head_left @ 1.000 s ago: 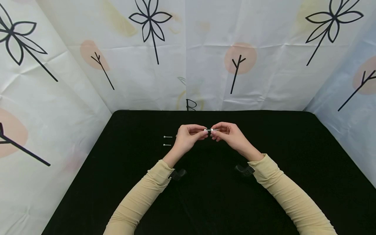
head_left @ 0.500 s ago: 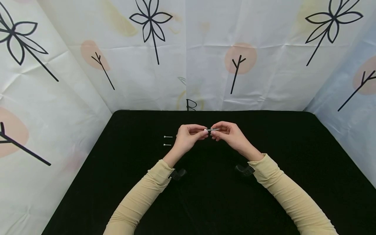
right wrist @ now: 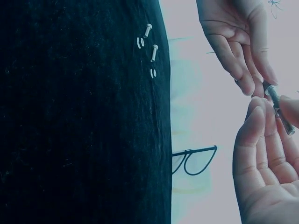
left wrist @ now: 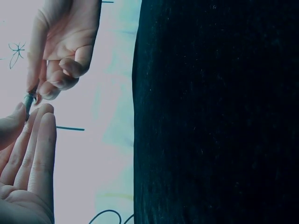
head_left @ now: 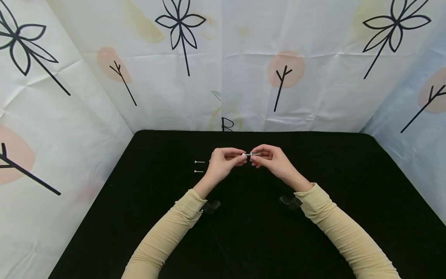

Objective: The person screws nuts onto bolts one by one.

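Observation:
A metal bolt (head_left: 247, 154) is held level between both hands, above the black table. My left hand (head_left: 223, 161) pinches its head end between thumb and fingers. From the other side, my right hand (head_left: 273, 159) pinches a small nut (head_left: 251, 154) on the shank with thumb and index finger. The right wrist view shows the threaded shank (right wrist: 273, 94) running from the left fingertips past the right thumb, its free end sticking out. In the left wrist view, fingers cover most of the bolt (left wrist: 29, 101).
Two more bolts, an upper bolt (head_left: 199, 162) and a lower bolt (head_left: 199, 171), lie left of my left hand on the black tabletop (head_left: 244, 232). Small pale rings (right wrist: 140, 43) lie beside them in the right wrist view. A patterned white curtain (head_left: 244, 93) stands behind the table.
The right thumb and fingertips shift slightly at the nut, and the glint on the nut changes. Both hands and the bolt otherwise keep their places.

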`<control>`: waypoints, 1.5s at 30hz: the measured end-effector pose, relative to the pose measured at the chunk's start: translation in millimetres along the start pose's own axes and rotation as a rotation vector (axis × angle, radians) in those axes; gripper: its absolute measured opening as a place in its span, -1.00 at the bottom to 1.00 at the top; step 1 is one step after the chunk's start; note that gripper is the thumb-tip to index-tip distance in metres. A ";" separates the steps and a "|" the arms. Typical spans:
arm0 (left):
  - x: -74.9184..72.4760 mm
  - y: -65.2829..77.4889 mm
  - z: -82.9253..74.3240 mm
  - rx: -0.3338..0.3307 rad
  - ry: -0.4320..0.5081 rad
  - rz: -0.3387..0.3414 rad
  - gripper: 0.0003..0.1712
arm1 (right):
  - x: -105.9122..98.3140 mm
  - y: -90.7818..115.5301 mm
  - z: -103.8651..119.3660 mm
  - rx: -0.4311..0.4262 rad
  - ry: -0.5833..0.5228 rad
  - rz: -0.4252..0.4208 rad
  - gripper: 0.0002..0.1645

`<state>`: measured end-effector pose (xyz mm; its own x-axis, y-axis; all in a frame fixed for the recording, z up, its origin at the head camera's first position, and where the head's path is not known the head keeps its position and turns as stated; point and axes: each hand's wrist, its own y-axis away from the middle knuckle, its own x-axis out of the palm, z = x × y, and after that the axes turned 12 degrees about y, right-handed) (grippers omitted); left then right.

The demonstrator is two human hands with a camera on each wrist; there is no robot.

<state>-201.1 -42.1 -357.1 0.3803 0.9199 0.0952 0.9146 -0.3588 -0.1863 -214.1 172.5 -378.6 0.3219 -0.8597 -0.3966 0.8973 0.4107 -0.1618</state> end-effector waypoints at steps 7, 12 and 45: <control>0.2 0.3 -1.9 -0.007 -0.006 -0.001 -0.79 | 0.3 0.4 0.2 0.030 -0.008 -0.001 -0.66; -0.6 -0.8 0.0 -0.012 -0.010 0.000 -0.79 | 0.2 0.8 -0.6 -0.012 -0.011 -0.009 -0.71; -0.3 -1.8 3.3 0.016 -0.002 0.008 -0.79 | 0.8 -0.8 -3.6 -0.011 0.014 -0.012 -0.70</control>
<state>-203.4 -41.2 -359.9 0.3870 0.9175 0.0915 0.9094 -0.3635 -0.2022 -215.6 172.6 -382.0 0.3071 -0.8600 -0.4076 0.8975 0.4042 -0.1766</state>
